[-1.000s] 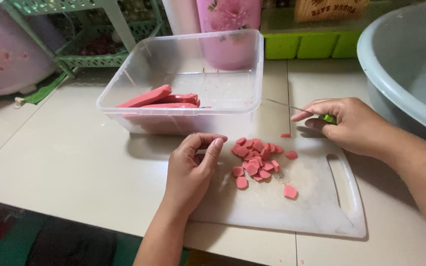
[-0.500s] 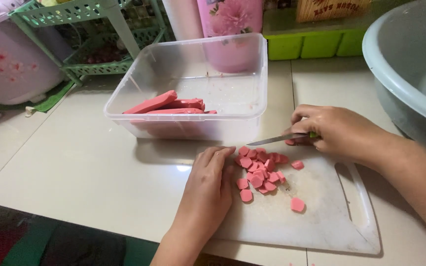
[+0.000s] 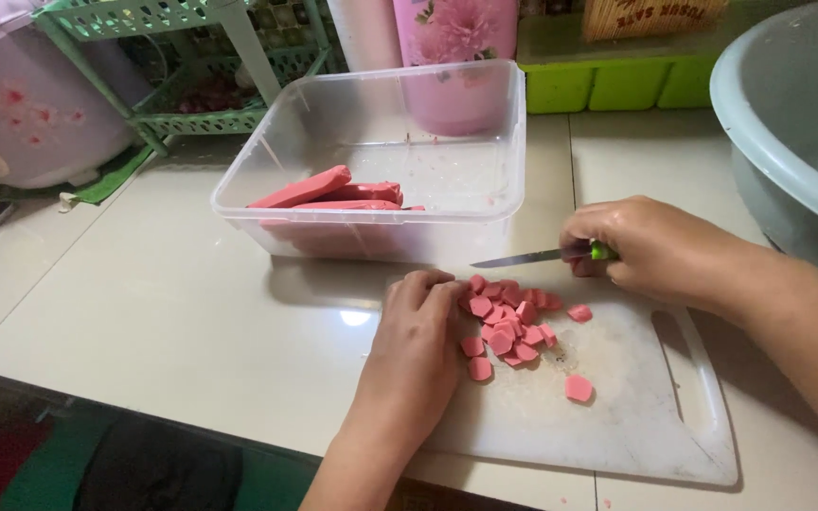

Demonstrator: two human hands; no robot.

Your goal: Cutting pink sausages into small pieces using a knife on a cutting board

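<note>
Head view, sausage slices (image 3: 508, 322) touching left hand (image 3: 416, 350), knife (image 3: 532, 256) in right hand (image 3: 650, 248)

pink sausage slices (image 3: 506, 322) lie heaped on the white cutting board (image 3: 617, 416), one slice (image 3: 577, 388) apart.

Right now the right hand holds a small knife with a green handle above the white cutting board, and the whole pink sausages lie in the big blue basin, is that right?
Not quite. The head view shows the whole pink sausages in the clear plastic container, not in the blue basin. The rest holds: the right hand holds the green-handled knife above the white cutting board.
</note>
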